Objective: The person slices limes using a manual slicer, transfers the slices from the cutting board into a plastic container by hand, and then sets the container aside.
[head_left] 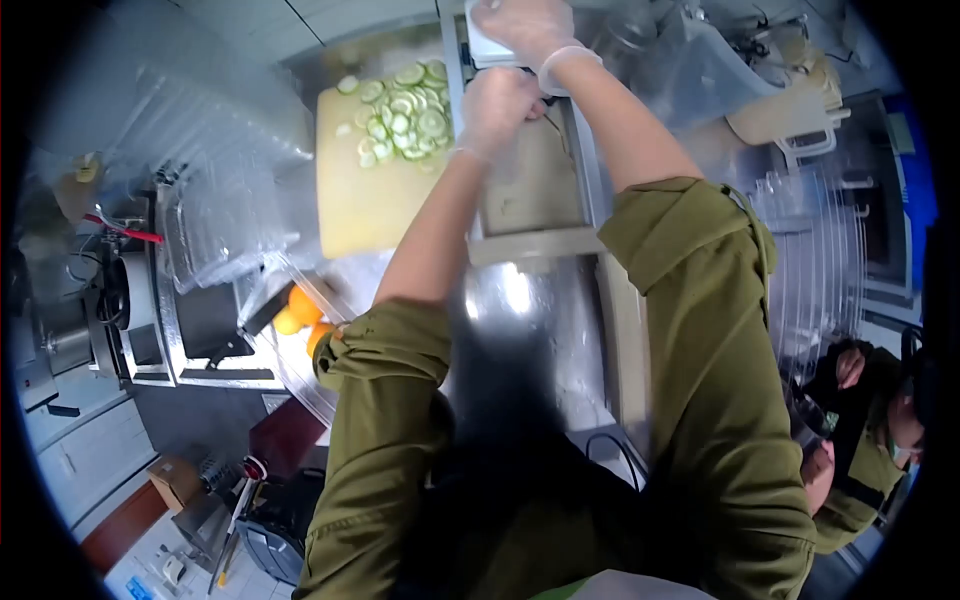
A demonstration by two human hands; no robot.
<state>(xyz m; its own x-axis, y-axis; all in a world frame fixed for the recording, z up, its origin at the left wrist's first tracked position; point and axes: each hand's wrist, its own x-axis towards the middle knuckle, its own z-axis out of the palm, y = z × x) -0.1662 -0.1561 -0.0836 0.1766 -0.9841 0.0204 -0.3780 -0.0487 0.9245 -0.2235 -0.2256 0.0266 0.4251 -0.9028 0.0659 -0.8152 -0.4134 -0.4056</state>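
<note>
My left hand (500, 108), in a clear glove, is closed, with its fingers curled near a dark strip; what they hold is hidden. My right hand (530, 32), also gloved, is bent over a white flat-topped object (488, 48) at the top edge of the view. Its fingers look closed, but their grip is partly cut off. Below both hands lies a pale rectangular tray-like surface (525, 200) with a raised rim. To the left, thin round green-rimmed slices (405, 112) are heaped on a yellowish cutting board (365, 215).
Oranges (303, 308) sit in a clear container left of my left sleeve. Stacked clear plastic containers (225, 215) stand at left. A clear pitcher (800, 140) and a clear rack (810, 240) are at right. Another person (865, 430) is at lower right.
</note>
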